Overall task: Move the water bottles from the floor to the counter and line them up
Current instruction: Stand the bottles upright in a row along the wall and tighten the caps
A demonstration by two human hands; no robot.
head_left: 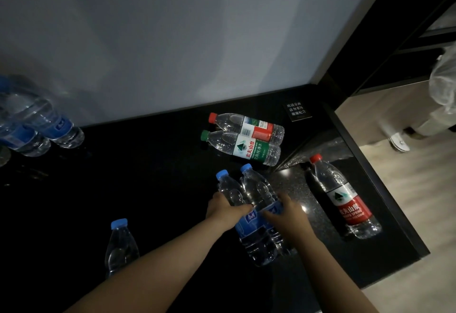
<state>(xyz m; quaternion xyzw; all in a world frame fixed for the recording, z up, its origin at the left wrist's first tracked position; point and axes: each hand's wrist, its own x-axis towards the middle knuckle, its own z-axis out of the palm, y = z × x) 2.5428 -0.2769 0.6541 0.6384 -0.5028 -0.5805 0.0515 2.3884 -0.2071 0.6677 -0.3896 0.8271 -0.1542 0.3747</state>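
Observation:
Two blue-capped water bottles stand side by side on the black counter (pixel 160 177). My left hand (pixel 223 207) grips the left bottle (pixel 232 191) around its upper body. My right hand (pixel 287 210) grips the right bottle (pixel 257 186) from its right side. A third blue-capped bottle (pixel 121 243) stands alone at the lower left. A red-capped bottle (pixel 246 125) and a green-capped bottle (pixel 243 144) lie on their sides near the wall. Another red-capped bottle (pixel 343 196) stands at the right.
Blue-labelled bottles (pixel 37 125) cluster at the far left of the counter. A small black sign (pixel 297 111) stands in the back corner. The counter's right edge (pixel 385 201) drops to a wooden floor, where a person's shoe (pixel 398 141) shows.

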